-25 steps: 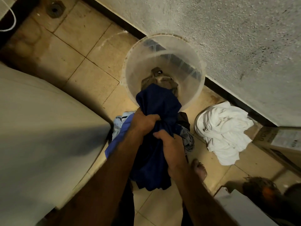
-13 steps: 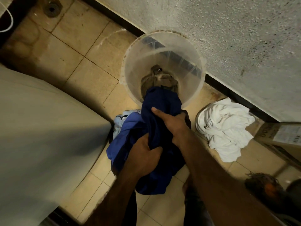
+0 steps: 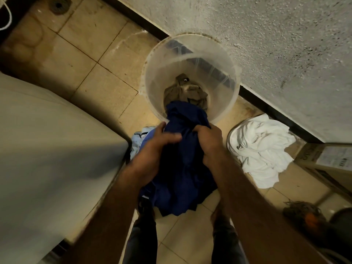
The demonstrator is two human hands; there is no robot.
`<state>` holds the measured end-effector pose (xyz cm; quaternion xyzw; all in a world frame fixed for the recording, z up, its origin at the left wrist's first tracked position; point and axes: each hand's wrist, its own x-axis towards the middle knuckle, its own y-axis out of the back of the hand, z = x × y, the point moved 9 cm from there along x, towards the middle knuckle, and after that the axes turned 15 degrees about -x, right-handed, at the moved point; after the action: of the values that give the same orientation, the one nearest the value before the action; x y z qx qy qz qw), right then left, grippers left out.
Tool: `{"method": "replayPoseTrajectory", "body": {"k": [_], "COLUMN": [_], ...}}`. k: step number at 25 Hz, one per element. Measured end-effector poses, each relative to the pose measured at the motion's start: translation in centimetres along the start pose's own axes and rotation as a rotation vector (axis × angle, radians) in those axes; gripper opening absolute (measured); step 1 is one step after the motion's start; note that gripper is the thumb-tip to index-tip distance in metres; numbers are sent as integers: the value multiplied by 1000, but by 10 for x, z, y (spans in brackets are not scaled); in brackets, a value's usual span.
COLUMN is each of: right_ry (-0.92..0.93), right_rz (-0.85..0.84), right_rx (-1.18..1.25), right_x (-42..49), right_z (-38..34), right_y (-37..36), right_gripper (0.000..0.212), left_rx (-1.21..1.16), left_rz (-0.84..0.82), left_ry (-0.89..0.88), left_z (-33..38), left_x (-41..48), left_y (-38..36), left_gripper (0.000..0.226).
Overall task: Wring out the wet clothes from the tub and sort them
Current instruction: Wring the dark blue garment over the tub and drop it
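Observation:
A dark blue garment (image 3: 182, 168) hangs bunched between both hands, just in front of the clear plastic tub (image 3: 152, 73) on the tiled floor. My left hand (image 3: 152, 149) grips its left side and my right hand (image 3: 209, 141) grips its right side, side by side. A brownish-grey garment (image 3: 184, 92) lies at the bottom of the tub. Under the blue garment, a light blue piece of clothing (image 3: 138, 141) shows on the floor at the left. A pile of white clothes (image 3: 261, 149) fills a container to the right.
A rough plaster wall (image 3: 266, 44) runs behind the tub. A large pale appliance or surface (image 3: 47, 149) fills the left. A cardboard box (image 3: 329, 161) stands at the right edge, a dark mop-like thing (image 3: 302, 212) near it. A floor drain (image 3: 58, 4) is far left.
My hands have shifted their hold on the blue garment: from one above the other to level, side by side, near its top. The garment stays bunched over the tub's near rim.

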<state>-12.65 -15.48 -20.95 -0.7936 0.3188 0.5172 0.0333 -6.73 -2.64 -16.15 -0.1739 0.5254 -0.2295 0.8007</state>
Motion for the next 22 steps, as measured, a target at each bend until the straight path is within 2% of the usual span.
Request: {"method": "replayPoseTrajectory", "body": {"k": [2, 4, 7, 9, 12, 13, 16, 19, 20, 21, 22], "right_ry": [-33, -34, -41, -45, -10, -1, 45, 44, 3, -31, -32], "right_rz": [-43, -81, -193, -287, -322, -303, -252, -327, -361, -367, -328], "right_rx": [26, 49, 122, 164, 229, 246, 284, 451, 527, 562, 534], "right_x": [-16, -34, -58, -68, -66, -62, -45, -34, -29, -25, -16], "right_z": [6, 13, 30, 43, 51, 51, 52, 52, 53, 48, 43], "right_y": [-4, -12, -30, -43, -48, -45, -38, -46, -51, -52, -48], "right_gripper": [20, 18, 17, 14, 9, 11, 37, 63, 66, 71, 80], "left_rx": [4, 249, 493, 598, 733, 719, 745, 639, 658, 580, 524], "left_rz": [73, 230, 377, 421, 524, 563, 587, 605, 547, 563, 558], "left_ry": [59, 87, -34, -51, -29, -44, -19, -31, -9, -7, 7], "left_z": [7, 14, 31, 35, 31, 30, 23, 18, 14, 14, 8], "left_x": [17, 34, 55, 61, 56, 52, 37, 23, 19, 8, 3], "left_y": [7, 16, 25, 31, 44, 47, 47, 56, 51, 50, 52], "left_gripper": [55, 65, 62, 46, 8, 9, 20, 38, 43, 39, 21]}}
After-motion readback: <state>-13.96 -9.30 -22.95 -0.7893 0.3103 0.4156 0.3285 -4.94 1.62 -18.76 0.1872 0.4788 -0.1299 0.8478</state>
